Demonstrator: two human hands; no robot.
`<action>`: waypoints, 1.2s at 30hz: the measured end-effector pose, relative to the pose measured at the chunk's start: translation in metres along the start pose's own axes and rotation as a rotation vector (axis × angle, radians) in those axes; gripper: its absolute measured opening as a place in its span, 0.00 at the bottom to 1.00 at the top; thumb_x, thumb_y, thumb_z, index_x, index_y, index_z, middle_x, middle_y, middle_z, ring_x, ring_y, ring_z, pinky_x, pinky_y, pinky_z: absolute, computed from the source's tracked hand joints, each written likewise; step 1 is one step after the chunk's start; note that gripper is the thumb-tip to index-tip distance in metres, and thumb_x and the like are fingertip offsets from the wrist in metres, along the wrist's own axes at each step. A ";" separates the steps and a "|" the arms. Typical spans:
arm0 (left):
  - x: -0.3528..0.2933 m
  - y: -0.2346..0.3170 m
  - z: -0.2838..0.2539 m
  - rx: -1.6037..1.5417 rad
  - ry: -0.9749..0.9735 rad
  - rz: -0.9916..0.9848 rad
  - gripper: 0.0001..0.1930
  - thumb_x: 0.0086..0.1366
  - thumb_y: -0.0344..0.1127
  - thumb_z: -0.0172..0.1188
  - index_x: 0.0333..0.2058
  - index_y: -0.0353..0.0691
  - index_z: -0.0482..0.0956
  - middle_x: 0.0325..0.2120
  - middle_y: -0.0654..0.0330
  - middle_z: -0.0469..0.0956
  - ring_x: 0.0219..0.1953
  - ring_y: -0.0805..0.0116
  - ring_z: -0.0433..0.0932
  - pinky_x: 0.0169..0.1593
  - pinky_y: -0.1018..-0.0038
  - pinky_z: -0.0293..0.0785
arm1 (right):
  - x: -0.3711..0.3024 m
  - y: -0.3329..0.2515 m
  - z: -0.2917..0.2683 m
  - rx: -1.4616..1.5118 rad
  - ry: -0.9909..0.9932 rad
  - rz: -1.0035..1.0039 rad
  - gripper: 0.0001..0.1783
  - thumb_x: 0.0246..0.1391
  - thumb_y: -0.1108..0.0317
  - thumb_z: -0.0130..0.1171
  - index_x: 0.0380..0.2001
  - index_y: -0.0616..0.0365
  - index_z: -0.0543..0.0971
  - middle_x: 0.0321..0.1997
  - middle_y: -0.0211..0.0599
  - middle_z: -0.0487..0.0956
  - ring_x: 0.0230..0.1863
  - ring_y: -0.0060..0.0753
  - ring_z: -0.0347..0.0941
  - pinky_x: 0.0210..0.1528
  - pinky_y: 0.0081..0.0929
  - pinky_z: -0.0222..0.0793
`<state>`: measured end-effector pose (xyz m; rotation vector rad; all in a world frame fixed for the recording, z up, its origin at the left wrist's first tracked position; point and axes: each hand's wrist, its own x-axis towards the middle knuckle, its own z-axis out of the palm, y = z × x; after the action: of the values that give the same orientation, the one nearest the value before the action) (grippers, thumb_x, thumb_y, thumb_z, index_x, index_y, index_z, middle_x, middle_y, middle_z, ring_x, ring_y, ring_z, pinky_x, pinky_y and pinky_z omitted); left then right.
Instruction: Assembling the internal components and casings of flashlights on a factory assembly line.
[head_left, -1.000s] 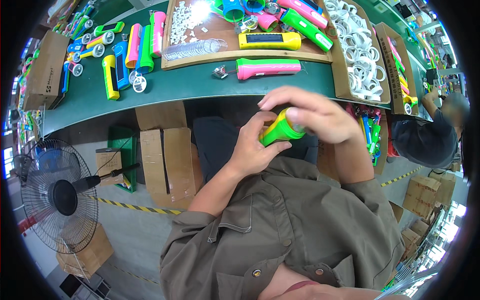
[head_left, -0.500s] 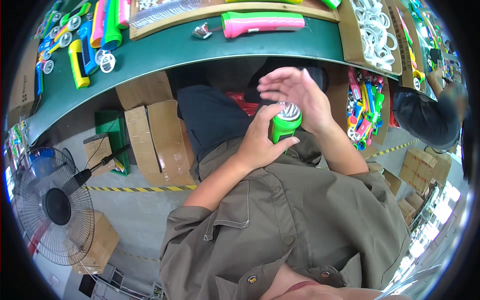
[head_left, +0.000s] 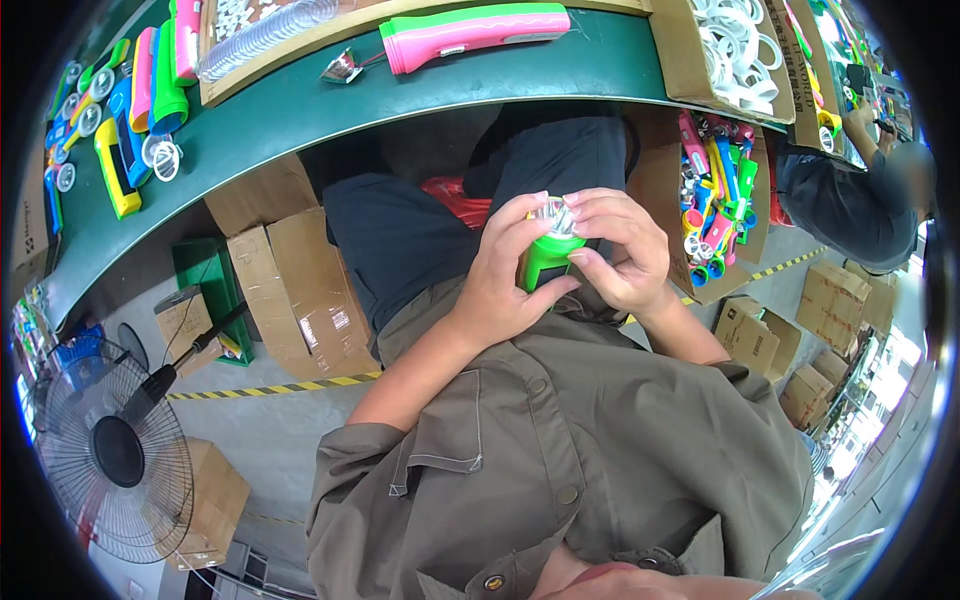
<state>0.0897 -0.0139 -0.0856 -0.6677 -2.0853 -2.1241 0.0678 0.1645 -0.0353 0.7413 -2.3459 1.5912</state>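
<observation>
A green flashlight stands tilted in front of my lap, its clear, silvery lens end facing up. My left hand wraps round the body from the left, with the thumb across the front. From the right, my right hand closes over the top, its fingertips on the head's rim and lens and its thumb against the side. The lower end of the flashlight is hidden by my left hand. On the bench beyond lies a pink and green flashlight with a small reflector hanging from its wire.
A box of white rings sits at the bench's right; below it is a carton of colourful flashlight parts. More flashlights lie at left. A fan stands lower left. Another person works at far right.
My right hand has come down from its raised, spread position onto the flashlight's head and now grips it. The view has shifted slightly, so the bench sits further left and higher.
</observation>
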 end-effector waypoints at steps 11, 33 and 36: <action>-0.001 -0.016 0.006 0.054 -0.076 0.010 0.41 0.47 0.27 0.74 0.58 0.43 0.60 0.56 0.46 0.60 0.58 0.48 0.64 0.60 0.57 0.64 | -0.002 0.005 -0.001 -0.082 -0.107 0.134 0.15 0.45 0.76 0.66 0.39 0.63 0.79 0.43 0.47 0.81 0.47 0.47 0.79 0.51 0.37 0.73; 0.013 0.006 0.003 0.094 0.136 0.065 0.38 0.51 0.24 0.69 0.58 0.44 0.58 0.59 0.43 0.55 0.61 0.43 0.62 0.62 0.57 0.63 | 0.270 0.025 0.088 -0.347 -0.388 -0.134 0.11 0.53 0.72 0.58 0.38 0.66 0.81 0.40 0.49 0.82 0.42 0.48 0.79 0.49 0.39 0.73; 0.012 0.024 -0.028 0.193 0.242 0.053 0.36 0.52 0.23 0.68 0.58 0.44 0.59 0.60 0.44 0.54 0.61 0.47 0.62 0.58 0.60 0.69 | 0.295 0.045 0.116 -0.586 -0.519 -0.128 0.13 0.52 0.68 0.59 0.37 0.66 0.82 0.39 0.52 0.82 0.42 0.52 0.79 0.49 0.42 0.72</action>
<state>0.0809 -0.0401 -0.0579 -0.4149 -2.0780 -1.8410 -0.1939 -0.0133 0.0124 1.2183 -2.8225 0.6298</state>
